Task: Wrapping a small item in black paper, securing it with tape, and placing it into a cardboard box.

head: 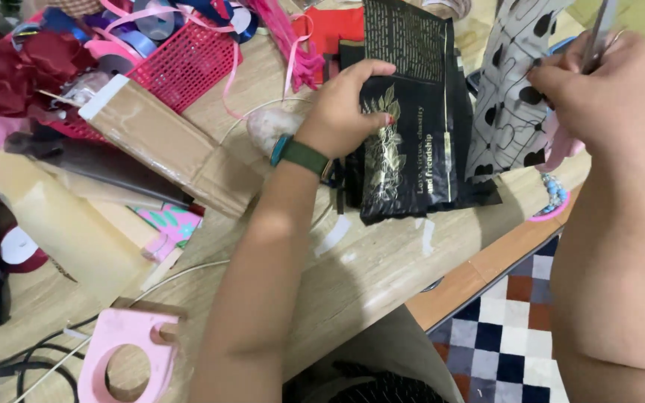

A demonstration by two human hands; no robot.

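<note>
My left hand (345, 104) grips the left edge of a black paper bag (412, 127) printed with a gold leaf, holding it against the wooden table (382, 261). A green watch band (300, 155) circles that wrist. My right hand (599, 89) is at the upper right, fingers closed on a thin metal tool (599, 30) that looks like scissors. It is beside a grey sheet with black spots (513, 97), which stands up right of the black bag.
A pink mesh basket (188, 63) of ribbon rolls stands at the back left by dark red flowers (16, 71). Cardboard boxes (166, 145) lie left. A pink tape dispenser (128, 354) and cables sit near. A checkered floor (516, 336) shows below the table edge.
</note>
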